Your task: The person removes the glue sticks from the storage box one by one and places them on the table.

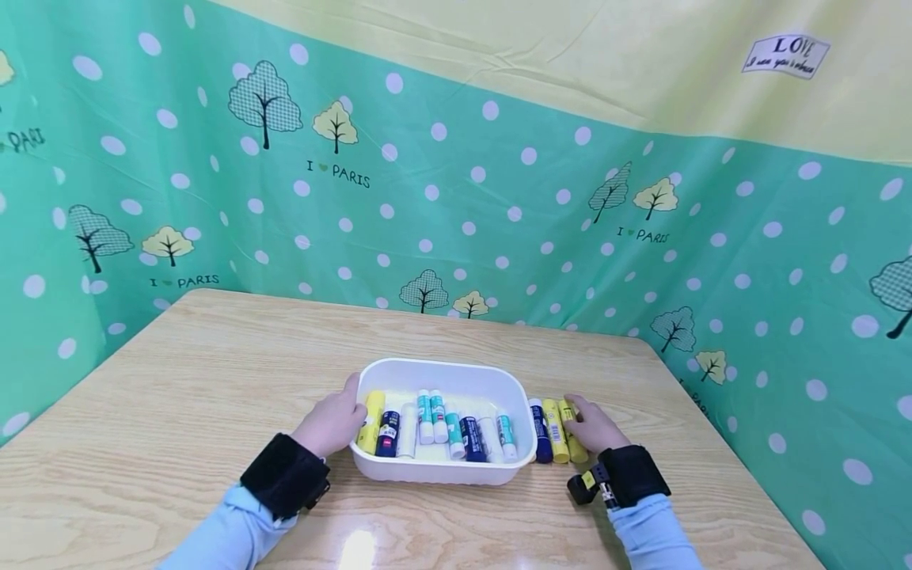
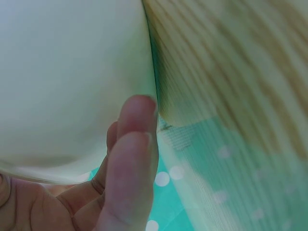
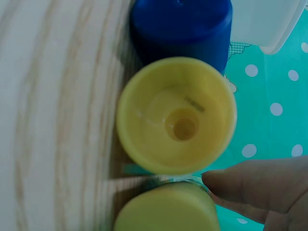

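Cloth: a green hanging [image 1: 463, 186] with white dots and printed trees, yellow along the top, behind and beside the table.
Table: a pale wood-grain top [image 1: 285, 340] under everything.
Tub: a white oblong tub [image 1: 442, 473] sits upright on the table, between the two hands.
Left hand: it [image 1: 331, 419] holds the tub's left end, thumb up at the rim, fingers lying along the outer wall.
Right hand: it [image 1: 598, 427] curves narrowly over the outer yellow glue stick, a fingertip at the gap beside the next one; how firmly it grips, one cannot tell.
Wristbands: black, one on each wrist [image 1: 285, 473] [image 1: 634, 475], next to light-blue sleeves.
Table sticks: just right of the tub, three lie side by side, the outer yellow glue stick [image 1: 578, 451], the middle yellow glue stick [image 1: 556, 430] with a hollow near end, and a navy glue stick [image 1: 540, 431] nearest the tub.
Tub sticks: a thick yellow one [image 1: 371, 422] at the left end, then two navy [image 1: 388, 434], two white [image 1: 407, 431] and four teal-and-white [image 1: 454, 434], one pair of these set farther back.
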A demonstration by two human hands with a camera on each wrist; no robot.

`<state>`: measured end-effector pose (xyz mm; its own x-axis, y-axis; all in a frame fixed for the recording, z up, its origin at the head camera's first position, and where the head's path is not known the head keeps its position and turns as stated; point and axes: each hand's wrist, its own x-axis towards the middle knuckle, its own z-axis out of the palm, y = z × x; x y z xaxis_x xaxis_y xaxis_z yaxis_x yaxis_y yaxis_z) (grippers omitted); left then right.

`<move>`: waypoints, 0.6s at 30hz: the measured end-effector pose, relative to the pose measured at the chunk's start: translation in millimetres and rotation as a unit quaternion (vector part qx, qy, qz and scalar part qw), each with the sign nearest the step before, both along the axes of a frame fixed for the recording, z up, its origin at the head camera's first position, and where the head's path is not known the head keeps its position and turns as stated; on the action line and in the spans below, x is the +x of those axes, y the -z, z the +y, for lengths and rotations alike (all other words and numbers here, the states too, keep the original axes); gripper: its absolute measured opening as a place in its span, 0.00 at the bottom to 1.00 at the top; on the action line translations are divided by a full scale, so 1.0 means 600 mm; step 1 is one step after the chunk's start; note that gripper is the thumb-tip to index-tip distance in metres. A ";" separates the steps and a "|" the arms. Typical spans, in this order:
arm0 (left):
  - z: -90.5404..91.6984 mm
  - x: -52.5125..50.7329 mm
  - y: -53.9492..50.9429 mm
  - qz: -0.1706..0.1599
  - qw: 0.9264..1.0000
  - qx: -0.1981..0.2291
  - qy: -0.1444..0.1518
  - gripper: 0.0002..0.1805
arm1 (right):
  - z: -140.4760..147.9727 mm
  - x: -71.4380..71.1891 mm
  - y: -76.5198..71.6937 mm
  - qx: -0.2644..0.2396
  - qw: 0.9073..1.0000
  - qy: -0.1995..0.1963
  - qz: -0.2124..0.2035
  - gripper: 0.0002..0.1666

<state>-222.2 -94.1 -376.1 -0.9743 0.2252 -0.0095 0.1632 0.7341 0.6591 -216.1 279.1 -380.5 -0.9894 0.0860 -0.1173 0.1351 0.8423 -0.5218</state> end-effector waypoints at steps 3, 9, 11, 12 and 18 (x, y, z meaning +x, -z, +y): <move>0.000 0.000 0.000 0.000 1.000 0.001 0.000 0.30 | 0.000 0.000 0.000 0.003 1.000 0.002 0.001 0.30; 0.000 -0.001 0.001 -0.001 1.000 0.003 -0.002 0.30 | 0.001 -0.002 0.000 0.009 1.000 0.007 0.001 0.30; 0.000 -0.001 0.002 -0.001 1.000 0.003 -0.003 0.29 | 0.001 -0.002 0.000 0.015 1.000 0.007 0.010 0.30; 0.000 -0.001 0.002 -0.001 1.000 0.003 -0.003 0.29 | 0.002 -0.002 0.000 0.021 1.000 0.009 0.015 0.30; 0.001 -0.001 0.001 -0.001 1.000 0.003 -0.003 0.30 | 0.000 0.004 -0.009 0.036 0.998 0.021 0.046 0.33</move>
